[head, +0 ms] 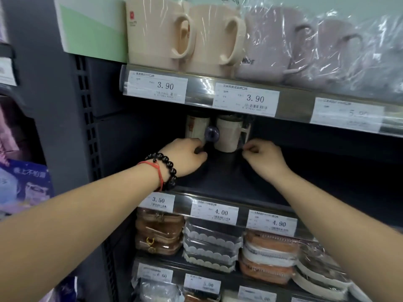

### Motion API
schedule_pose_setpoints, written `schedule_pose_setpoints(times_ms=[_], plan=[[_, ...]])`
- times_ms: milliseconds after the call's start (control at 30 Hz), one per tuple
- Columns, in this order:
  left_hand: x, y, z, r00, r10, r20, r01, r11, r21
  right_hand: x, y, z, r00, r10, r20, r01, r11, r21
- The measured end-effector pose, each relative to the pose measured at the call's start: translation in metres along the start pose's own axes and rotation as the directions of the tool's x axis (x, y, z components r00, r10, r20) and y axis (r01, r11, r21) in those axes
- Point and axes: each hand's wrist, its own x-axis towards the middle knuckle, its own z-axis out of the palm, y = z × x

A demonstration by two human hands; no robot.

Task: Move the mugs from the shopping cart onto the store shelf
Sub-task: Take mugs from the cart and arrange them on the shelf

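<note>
Two cream mugs with dark rims stand at the back of the dark middle shelf (220, 175), both in clear wrap. The left mug (196, 127) has a round purple knob (212, 132) at its side. The right mug (227, 136) shows its handle on the right. My left hand (187, 155), wearing a bead bracelet and a red cord, curls its fingers around the foot of the left mug. My right hand (263, 158) pinches the wrap by the right mug's handle. The shopping cart is out of view.
The shelf above holds wrapped beige mugs (185, 35) and lilac mugs (294, 44) behind price tags. Below are stacked wrapped packs (213, 243). A grey upright (87, 127) borders the left. The middle shelf is dark and bare to the right of my hands.
</note>
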Motion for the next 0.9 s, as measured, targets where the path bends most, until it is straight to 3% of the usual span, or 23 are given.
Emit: schedule_pose_setpoints(times_ms=[200, 367, 467, 733, 900], plan=[[-0.105, 0.021, -0.021, 0.991, 0.003, -0.137, -0.007, 1.0, -0.027, -0.094, -0.06, 0.006, 0.976, -0.217, 0.001, 0.21, 0.948, 0.237], [-0.208, -0.015, -0.039, 0.961, -0.201, -0.191, 0.194, 0.98, -0.055, -0.168, -0.1, 0.054, 0.928, -0.372, -0.029, 0.353, 0.85, 0.392], [-0.272, -0.047, -0.047, 0.915, -0.355, -0.191, 0.349, 0.935, -0.069, -0.206, -0.126, 0.095, 0.898, -0.432, 0.087, 0.344, 0.811, 0.472], [-0.448, -0.14, -0.071, 0.702, -0.694, -0.159, 0.697, 0.716, -0.049, -0.32, -0.217, 0.22, 0.731, -0.566, 0.381, 0.313, 0.775, 0.549], [-0.565, -0.184, -0.092, 0.493, -0.847, -0.199, 0.858, 0.511, -0.048, -0.411, -0.273, 0.291, 0.593, -0.61, 0.526, 0.258, 0.763, 0.593]])
